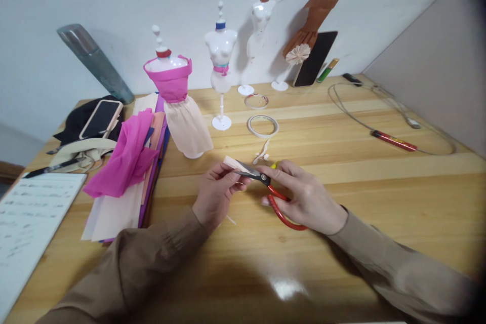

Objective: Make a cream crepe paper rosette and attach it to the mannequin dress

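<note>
Between the thumb and fingers of my left hand (218,190) is a small folded piece of cream crepe paper (232,163). My right hand (304,195) grips red-handled scissors (283,212), whose dark blades lie at the paper beside my left thumb. Something yellow (274,165) shows by my right index finger; what it is I cannot make out. Cream paper scraps (261,153) lie on the table just beyond the hands. Closest behind them stands a mini mannequin in a pink top and cream skirt (176,91).
Other mini mannequins (221,68) line the wall, one in a brown dress (313,23). Tape rolls (263,126) lie in the middle. Crepe paper sheets (121,162), a phone (102,119) and a spray bottle (94,63) occupy the left. A cable (353,116) and red pen-like tool (395,140) are right.
</note>
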